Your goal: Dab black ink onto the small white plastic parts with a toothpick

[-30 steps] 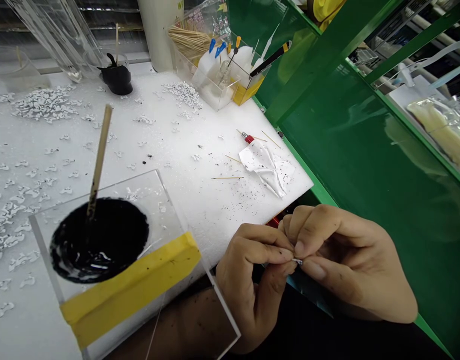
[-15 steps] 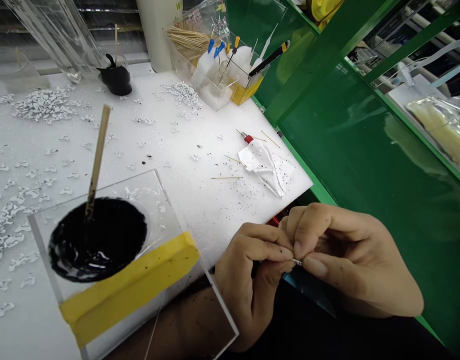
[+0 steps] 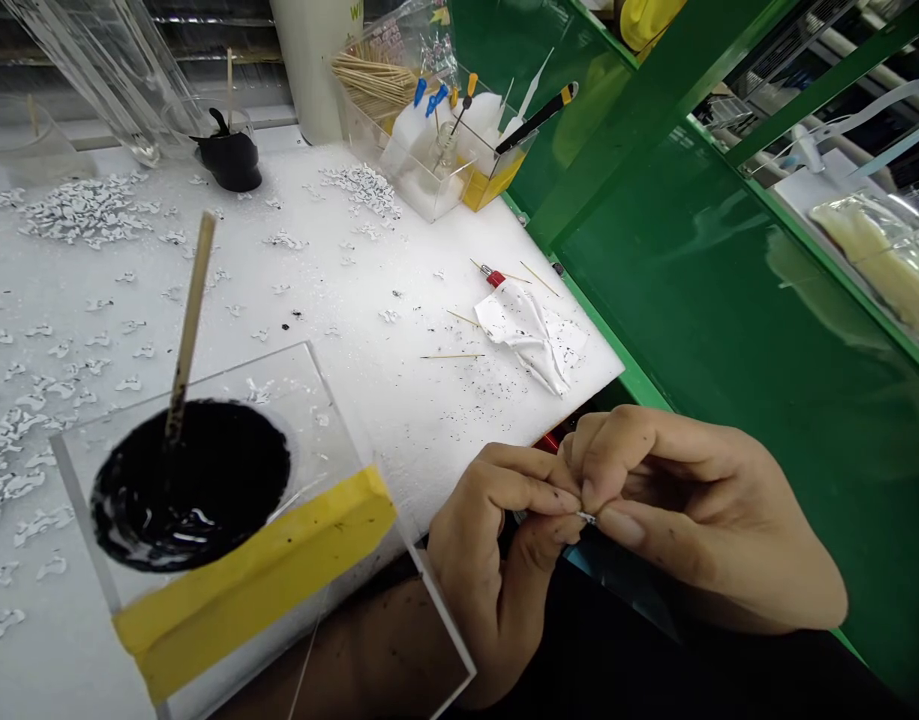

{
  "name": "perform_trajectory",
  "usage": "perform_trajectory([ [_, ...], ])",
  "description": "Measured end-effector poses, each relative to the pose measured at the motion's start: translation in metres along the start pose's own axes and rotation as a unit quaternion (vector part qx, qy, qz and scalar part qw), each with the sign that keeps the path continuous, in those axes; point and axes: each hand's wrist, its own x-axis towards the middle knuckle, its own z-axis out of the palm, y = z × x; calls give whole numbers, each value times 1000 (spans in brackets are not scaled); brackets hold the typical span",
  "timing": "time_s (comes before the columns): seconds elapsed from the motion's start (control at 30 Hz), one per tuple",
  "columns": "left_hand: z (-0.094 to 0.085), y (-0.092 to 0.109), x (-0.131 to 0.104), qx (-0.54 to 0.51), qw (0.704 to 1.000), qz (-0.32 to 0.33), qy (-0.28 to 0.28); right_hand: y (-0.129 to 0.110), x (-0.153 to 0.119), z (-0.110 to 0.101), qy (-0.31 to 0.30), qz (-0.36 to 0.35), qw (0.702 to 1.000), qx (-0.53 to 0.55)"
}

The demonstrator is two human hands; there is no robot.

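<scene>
Off the table's right front corner, my left hand (image 3: 496, 560) and my right hand (image 3: 691, 520) meet fingertip to fingertip. Between them they pinch a small white piece with dark marks (image 3: 587, 518); the fingertips cover most of it. Both hands are closed on it. Left of my hands, a clear acrylic plate (image 3: 309, 400) with a strip of yellow tape (image 3: 256, 590) reaches over my left forearm. It bears a round pool of glossy black paint (image 3: 234, 470), in which a wooden stick (image 3: 191, 310) stands tilted.
Many small white pieces lie on the white tabletop (image 3: 354, 300), with heaps (image 3: 84, 210) at the back left. A stained white tissue (image 3: 526, 335) and thin wooden picks lie near the right edge. Behind stand a black-coated cup (image 3: 232, 160) and a clear organizer box (image 3: 429, 190). A green partition (image 3: 654, 280) borders the right.
My fingertips have shifted very slightly to the left and up, still pinching the small piece. The plate with the black paint appears slightly lower and further left in view.
</scene>
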Motion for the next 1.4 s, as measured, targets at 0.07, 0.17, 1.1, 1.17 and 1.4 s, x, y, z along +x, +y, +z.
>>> perform_trajectory([
  [0.07, 1, 1, -1, -13, 1000, -19, 1, 1, -1, 2, 11, -23, 1000, -15],
  [0.17, 3, 1, -2, -66, 997, -50, 3, 4, -4, 6, 34, -60, 997, -44],
  [1.1, 3, 0, -3, -117, 992, -52, -8, 17, -5, 10, 39, -127, 989, -71],
  [1.17, 3, 0, -4, -122, 991, -54, 0, 17, -6, 10, 37, -125, 989, -70],
  [1.4, 5, -1, -6, -139, 988, -65, 4, 17, -6, 9, 30, -129, 988, -81],
])
